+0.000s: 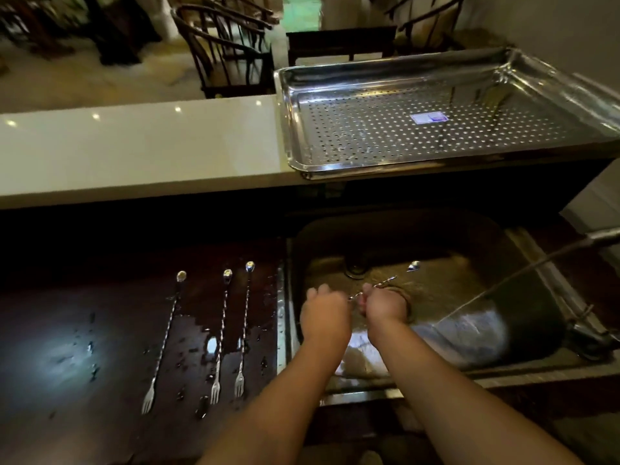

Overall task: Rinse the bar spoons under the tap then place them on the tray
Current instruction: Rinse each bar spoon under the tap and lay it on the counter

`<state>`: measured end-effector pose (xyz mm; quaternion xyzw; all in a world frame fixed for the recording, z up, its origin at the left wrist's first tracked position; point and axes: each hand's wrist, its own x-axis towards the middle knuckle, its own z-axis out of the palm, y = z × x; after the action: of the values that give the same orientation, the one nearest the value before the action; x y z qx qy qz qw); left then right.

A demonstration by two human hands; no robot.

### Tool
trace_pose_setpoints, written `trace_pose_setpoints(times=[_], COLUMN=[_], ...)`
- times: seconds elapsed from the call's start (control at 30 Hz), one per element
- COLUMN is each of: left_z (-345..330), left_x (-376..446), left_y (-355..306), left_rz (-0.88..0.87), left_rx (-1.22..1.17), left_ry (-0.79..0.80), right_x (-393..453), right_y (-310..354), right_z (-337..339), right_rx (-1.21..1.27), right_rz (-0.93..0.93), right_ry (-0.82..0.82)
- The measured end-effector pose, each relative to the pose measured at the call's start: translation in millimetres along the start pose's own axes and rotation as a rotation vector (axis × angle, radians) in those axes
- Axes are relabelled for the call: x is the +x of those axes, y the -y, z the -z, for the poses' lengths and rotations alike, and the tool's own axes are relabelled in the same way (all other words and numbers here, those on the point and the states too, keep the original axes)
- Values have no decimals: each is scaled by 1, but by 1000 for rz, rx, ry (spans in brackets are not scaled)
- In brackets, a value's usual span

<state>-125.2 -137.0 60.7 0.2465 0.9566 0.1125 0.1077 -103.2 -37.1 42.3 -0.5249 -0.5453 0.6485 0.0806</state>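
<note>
Twisted bar spoon [385,282] over sink [523,317] — three spoons [223,330] on counter.

Both hands over the steel sink [523,317]: right hand [384,302] gripping a twisted silver bar spoon [385,282], left hand [323,312] alongside. Three more spoons [219,333] at nine o'clock on the dark wet counter [67,347]; perforated steel tray [335,162] at twelve.

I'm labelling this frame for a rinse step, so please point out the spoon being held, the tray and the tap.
Held spoon [413,266], head view: on its bowl, over the sink.
Tray [335,166], head view: on its near rim.
Tap [600,237], head view: on the spout at the right edge.
</note>
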Motion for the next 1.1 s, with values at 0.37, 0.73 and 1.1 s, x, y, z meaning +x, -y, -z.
trace_pose_setpoints(times=[0.37,0.73,1.1], left_z=[13,15,8], left_x=[-19,-63,-77], left_y=[87,195,240], left_rz=[165,430,536], left_rx=[-126,-193,-232], left_ry=[-48,-66,-42], right_x=[-48,-102,-123], right_y=[-12,-53,-74], right_z=[-86,-195,-247], right_rx=[-96,-614,-960], right_rz=[118,333,423], right_ry=[160,371,331])
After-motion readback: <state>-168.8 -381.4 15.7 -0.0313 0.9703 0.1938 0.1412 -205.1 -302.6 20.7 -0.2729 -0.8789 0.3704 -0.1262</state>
